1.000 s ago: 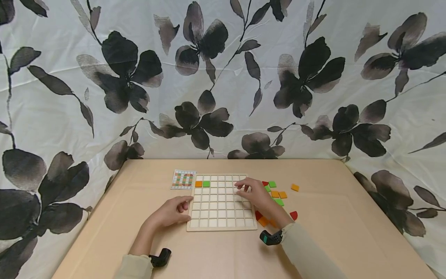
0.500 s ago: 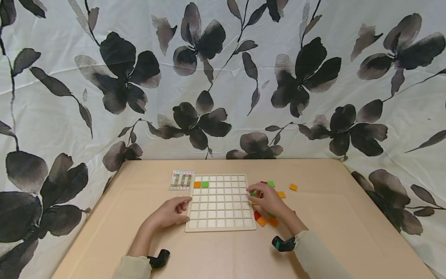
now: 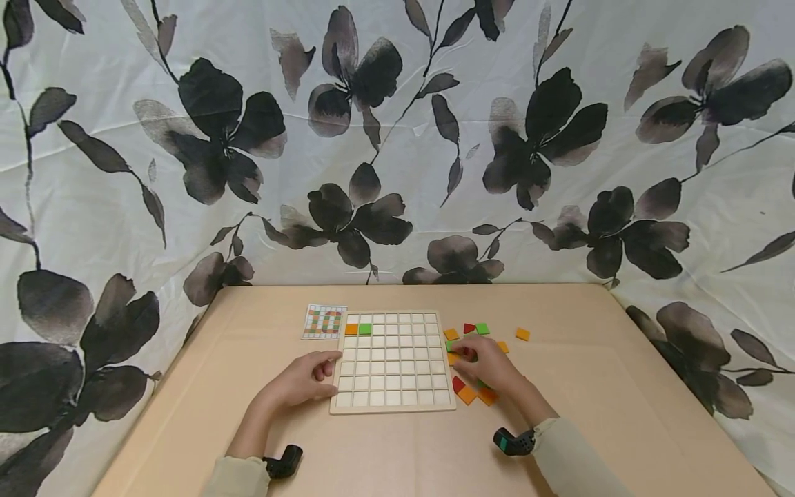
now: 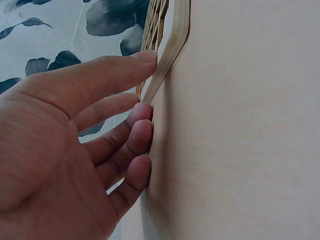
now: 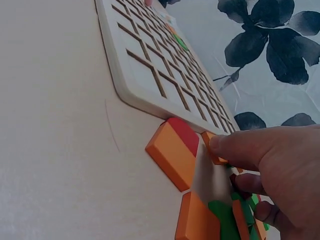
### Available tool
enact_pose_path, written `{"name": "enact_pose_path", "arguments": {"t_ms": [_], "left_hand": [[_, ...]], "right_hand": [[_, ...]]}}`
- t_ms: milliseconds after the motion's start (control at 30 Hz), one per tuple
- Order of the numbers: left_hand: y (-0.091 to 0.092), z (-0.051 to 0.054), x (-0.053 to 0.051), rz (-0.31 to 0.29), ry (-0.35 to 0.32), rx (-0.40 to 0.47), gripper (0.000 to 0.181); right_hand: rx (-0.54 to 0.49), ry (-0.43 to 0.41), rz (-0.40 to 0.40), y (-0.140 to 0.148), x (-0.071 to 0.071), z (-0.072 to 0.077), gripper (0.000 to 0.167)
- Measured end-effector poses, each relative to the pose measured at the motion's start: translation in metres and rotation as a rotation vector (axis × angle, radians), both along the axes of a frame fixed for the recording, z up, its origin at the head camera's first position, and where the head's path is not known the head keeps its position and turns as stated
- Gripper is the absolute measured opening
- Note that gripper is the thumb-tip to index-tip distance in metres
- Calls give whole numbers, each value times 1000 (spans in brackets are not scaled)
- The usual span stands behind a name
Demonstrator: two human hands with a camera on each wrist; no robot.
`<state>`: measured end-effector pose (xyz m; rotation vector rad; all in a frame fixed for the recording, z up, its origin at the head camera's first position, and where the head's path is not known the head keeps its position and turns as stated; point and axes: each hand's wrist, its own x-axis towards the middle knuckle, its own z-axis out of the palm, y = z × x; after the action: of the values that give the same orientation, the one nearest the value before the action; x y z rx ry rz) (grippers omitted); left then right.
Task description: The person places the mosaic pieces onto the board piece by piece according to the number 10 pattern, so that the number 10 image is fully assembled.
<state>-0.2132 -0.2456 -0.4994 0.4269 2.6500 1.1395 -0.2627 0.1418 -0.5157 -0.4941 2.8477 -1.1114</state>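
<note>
A pale wooden grid board lies mid-table, with an orange tile and a green tile side by side near its upper left. My left hand touches the board's left edge with thumb and fingertips, its fingers loosely bent. Right of the board, my right hand is bent over a loose group of orange, green and red tiles. In the right wrist view its thumb touches an orange tile by the board; whether the fingers pinch it cannot be told. The hand covers part of the group.
A printed pattern card lies beyond the board's upper left corner. One orange tile lies apart at the right. Behind the wooden table hangs a white cloth with dark flowers.
My right hand has moved from over the board's right side to the loose tiles, uncovering the board's right columns. The left hand stays at the board's left edge.
</note>
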Motion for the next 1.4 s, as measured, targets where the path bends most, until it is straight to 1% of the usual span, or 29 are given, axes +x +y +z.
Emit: {"name": "enact_pose_path", "arguments": {"t_ms": [133, 333, 567, 800, 1033, 1167, 1400], "left_hand": [[-1, 0, 0, -13, 4, 6, 66], [-2, 0, 0, -15, 8, 4, 65], [-1, 1, 0, -6, 5, 12, 65], [-1, 2, 0, -10, 8, 7, 64], [0, 2, 1, -19, 13, 9, 64], [1, 2, 1, -21, 18, 10, 63], [0, 3, 1, -11, 12, 9, 64]], "right_hand": [[32, 8, -12, 1, 0, -2, 26], [78, 32, -7, 1, -2, -3, 24], [108, 9, -23, 1, -2, -3, 18], [139, 31, 0, 2, -3, -4, 19], [184, 51, -1, 2, -3, -5, 16], [182, 45, -1, 3, -2, -2, 17], [123, 2, -39, 2, -1, 5, 20]]}}
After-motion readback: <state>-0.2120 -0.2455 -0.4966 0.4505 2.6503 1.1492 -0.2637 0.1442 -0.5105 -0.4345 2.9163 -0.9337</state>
